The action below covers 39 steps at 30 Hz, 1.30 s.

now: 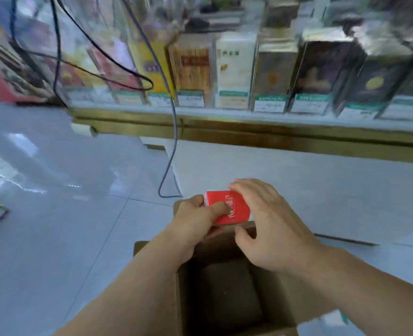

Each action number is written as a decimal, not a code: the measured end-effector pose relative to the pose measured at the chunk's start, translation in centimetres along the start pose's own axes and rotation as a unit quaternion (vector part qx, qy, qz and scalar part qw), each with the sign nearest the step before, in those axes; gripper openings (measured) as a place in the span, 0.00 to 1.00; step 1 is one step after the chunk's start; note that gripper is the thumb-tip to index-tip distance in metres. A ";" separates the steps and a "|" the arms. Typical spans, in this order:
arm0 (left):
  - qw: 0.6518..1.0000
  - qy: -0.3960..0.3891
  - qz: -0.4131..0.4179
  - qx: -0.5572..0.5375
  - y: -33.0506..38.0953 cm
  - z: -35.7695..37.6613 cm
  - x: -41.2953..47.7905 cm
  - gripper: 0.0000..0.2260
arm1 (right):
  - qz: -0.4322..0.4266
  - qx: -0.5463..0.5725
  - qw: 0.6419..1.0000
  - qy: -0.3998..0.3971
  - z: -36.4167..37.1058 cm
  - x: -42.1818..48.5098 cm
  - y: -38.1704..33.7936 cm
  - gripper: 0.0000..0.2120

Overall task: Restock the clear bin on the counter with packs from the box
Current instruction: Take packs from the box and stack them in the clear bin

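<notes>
Both hands clamped on one red, glossy rectangular pack (227, 207) with white script, held just above the far rim of the open brown cardboard box (224, 299). Left hand (195, 221) gripping the pack's left edge, thumb pressed across the red face; right hand (266, 219) wrapped over the right edge and far corner, fingers curled on top, thumb below. Pack lying face up and roughly flat, its long axis running left-near to right-far, slightly tilted.

Ahead and above, well apart from the pack: a row of clear plastic display compartments (234, 69) on the counter ledge, each fronted by a white and green label. Which compartment counts as the target bin, impossible to tell through the blur. So, as a judgement: next move forward and up, away from the body, with neither hand clearly nearer.

Counted: one red pack in hand; one box, its visible interior dark and seemingly empty, though the far end hidden beneath the hands; roughly nine or ten filled compartments, blurred; two dark cables (169, 151) hanging in front of the counter.
</notes>
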<state>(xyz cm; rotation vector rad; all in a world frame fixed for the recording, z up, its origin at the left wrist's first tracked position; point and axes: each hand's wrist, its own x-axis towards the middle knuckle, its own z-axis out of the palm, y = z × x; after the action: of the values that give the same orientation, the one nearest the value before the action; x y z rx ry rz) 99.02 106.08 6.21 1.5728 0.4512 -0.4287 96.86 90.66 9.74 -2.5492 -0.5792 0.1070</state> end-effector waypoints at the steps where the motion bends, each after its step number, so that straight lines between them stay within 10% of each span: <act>1: 1.000 0.000 0.011 -0.006 2.2 -0.2 -1.5 0.11 | -0.012 0.000 1.000 0.014 -2.2 0.2 -1.2 0.34; 22: 0.965 -0.090 0.241 -0.047 38.4 2.3 -26.9 0.10 | -0.166 -0.167 0.959 0.159 -41.2 -0.9 -19.0 0.38; 29: 0.963 -0.138 0.228 -0.037 42.4 4.7 -28.6 0.08 | -0.109 -0.166 0.970 0.142 -45.9 -2.3 -18.8 0.34; 34: 0.969 -0.086 0.231 -0.030 43.9 5.0 -28.1 0.26 | 0.037 -0.182 0.969 0.163 -49.4 -3.2 -13.9 0.32; 39: 0.967 -0.073 0.242 -0.024 44.1 3.7 -27.2 0.15 | 0.204 -0.195 0.938 0.200 -54.0 -3.3 -7.1 0.30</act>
<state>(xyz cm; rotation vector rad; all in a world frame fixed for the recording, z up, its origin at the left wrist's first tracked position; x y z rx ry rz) 99.27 99.83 57.77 1.5295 -0.0415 -0.1528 101.11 69.32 59.78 -2.9207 0.1060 -0.4136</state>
